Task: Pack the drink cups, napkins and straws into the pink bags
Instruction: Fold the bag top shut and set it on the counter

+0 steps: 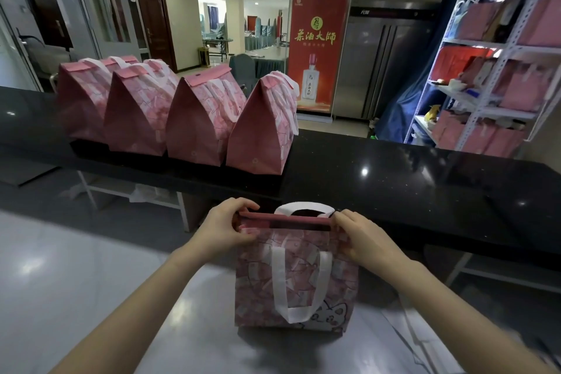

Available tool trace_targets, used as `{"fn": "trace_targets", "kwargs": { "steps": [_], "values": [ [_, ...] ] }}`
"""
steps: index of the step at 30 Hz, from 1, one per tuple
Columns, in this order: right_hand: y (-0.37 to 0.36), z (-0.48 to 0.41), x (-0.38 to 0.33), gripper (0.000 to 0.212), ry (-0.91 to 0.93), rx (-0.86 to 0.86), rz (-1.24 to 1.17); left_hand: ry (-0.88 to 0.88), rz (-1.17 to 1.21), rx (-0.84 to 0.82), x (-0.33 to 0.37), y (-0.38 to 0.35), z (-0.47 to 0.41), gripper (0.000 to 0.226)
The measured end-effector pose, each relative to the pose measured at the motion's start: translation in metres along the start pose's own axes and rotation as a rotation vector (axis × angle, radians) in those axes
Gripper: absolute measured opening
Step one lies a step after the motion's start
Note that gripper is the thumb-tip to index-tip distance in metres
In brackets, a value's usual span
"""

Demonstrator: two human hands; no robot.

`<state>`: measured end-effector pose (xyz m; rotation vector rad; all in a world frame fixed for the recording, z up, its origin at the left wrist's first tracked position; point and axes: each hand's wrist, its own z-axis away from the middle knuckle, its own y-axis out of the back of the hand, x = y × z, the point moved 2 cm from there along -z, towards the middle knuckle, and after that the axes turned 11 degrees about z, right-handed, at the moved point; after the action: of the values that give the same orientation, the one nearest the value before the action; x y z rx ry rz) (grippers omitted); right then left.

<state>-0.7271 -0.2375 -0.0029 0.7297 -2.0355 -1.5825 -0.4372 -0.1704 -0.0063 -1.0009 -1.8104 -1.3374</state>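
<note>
Gripping the bag (296,291) at its top with both hands, just below the near edge of the counter (394,185). Left hand (226,226) curled round the left end of the folded flap (283,218), thumb on the near face, fingers hooked over the far side. Right hand (361,235) pinching the right end of the same flap, fingers bent over it.

Standing upright on the table (76,282) in front of the counter, mouth pressed shut under the flap. One white handle (280,282) hanging down the near face; the other loop poking up behind the flap, toward the counter. Printed low on the near face, probably a cartoon cat, though half cut off by the bag's edge. Cannot tell the contents from here.

On the counter, along its left half: four bags (200,118) in a row, all closed, flaps folded over, white handles drooping, set side by side and touching. Beyond the counter's far right end: a white rack (498,48) loaded with more pink bags. Behind the counter, just past the right end of the row: a red banner (317,39) showing a bottle.
</note>
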Motion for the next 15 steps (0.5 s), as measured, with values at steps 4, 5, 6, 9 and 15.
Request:
{"fn": "trace_targets", "kwargs": {
  "steps": [4,5,6,9,15],
  "values": [
    [0.001,0.004,0.004,0.025,-0.121,0.024,-0.116,0.036,0.117,0.077,-0.004,-0.002,0.005,0.041],
    [0.001,0.005,0.005,0.028,-0.16,0.02,-0.157,0.049,0.17,0.077,-0.004,-0.002,0.006,0.04],
    [0.001,0.006,0.006,0.031,-0.187,0.016,-0.193,0.068,0.225,0.068,-0.004,-0.002,0.007,0.04],
    [0.0,0.006,0.007,0.032,-0.208,-0.01,-0.247,0.141,0.353,0.029,-0.005,-0.003,0.01,0.039],
    [-0.001,0.006,0.001,0.028,-0.207,-0.001,-0.16,0.207,0.352,0.157,-0.011,-0.007,0.012,0.026]
  ]
}}
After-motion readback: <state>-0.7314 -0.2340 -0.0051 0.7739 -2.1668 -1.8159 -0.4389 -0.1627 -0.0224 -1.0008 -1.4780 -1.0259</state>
